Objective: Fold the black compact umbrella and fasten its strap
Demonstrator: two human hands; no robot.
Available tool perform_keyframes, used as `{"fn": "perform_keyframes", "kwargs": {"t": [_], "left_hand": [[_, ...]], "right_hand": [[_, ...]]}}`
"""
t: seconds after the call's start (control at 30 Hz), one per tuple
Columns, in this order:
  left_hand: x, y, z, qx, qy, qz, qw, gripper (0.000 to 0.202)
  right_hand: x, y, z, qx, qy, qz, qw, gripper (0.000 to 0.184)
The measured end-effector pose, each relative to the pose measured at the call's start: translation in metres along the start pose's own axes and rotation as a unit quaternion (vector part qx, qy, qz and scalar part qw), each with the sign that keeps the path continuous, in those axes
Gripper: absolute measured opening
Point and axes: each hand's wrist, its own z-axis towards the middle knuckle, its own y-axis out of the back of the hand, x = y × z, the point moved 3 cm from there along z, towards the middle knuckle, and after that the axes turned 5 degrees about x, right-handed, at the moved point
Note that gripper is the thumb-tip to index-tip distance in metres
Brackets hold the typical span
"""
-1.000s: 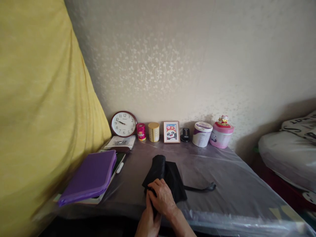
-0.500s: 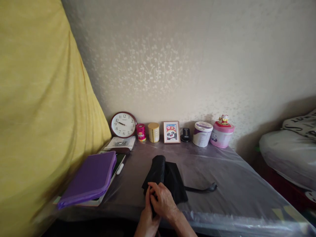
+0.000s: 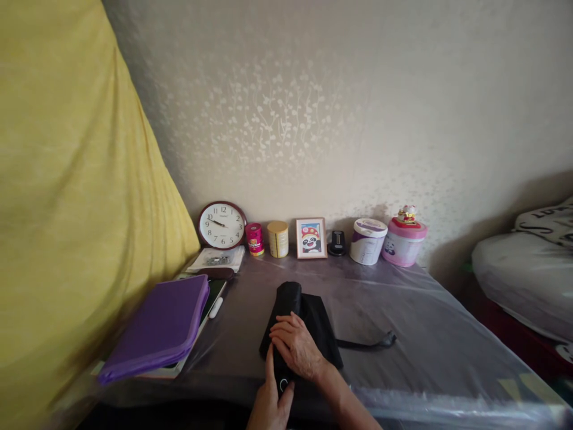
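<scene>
A black folded umbrella lies on the plastic-covered table, its black strap trailing to the right. My right hand lies on top of the umbrella's fabric with its fingers laid flat and close together. My left hand is at the table's near edge, wrapped round the black handle end of the umbrella, which bears a small round button.
A purple zip folder lies at the left on a book. Along the wall stand a clock, two small tins, a picture frame, and two tubs. A yellow curtain hangs left; bedding lies right.
My right hand slid forward up the umbrella and flattened on it. My left hand dropped back toward me, uncovering the handle end with its button. The view drifted slightly.
</scene>
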Motion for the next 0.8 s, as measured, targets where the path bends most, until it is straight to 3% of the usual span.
{"fn": "perform_keyframes", "kwargs": {"t": [0.27,0.43,0.53,0.63,0.8], "left_hand": [[-0.004,0.003,-0.002,0.013,0.003,-0.002,1.000,0.074],[-0.006,0.004,-0.001,0.039,-0.002,-0.021,0.999,0.074],[-0.007,0.004,-0.002,0.044,0.008,-0.028,0.999,0.076],[-0.009,0.005,-0.004,0.020,0.023,-0.026,0.999,0.079],[-0.016,0.005,-0.009,0.003,0.058,-0.018,0.998,0.079]], "right_hand": [[-0.051,-0.010,0.051,0.029,-0.035,-0.079,0.996,0.025],[-0.073,-0.007,0.064,-0.031,-0.115,-0.094,0.988,0.026],[-0.090,0.000,0.055,-0.109,-0.197,-0.046,0.973,0.029],[-0.114,0.012,0.029,-0.189,-0.285,0.034,0.939,0.031],[-0.139,0.030,-0.026,-0.222,-0.360,0.084,0.902,0.032]]}}
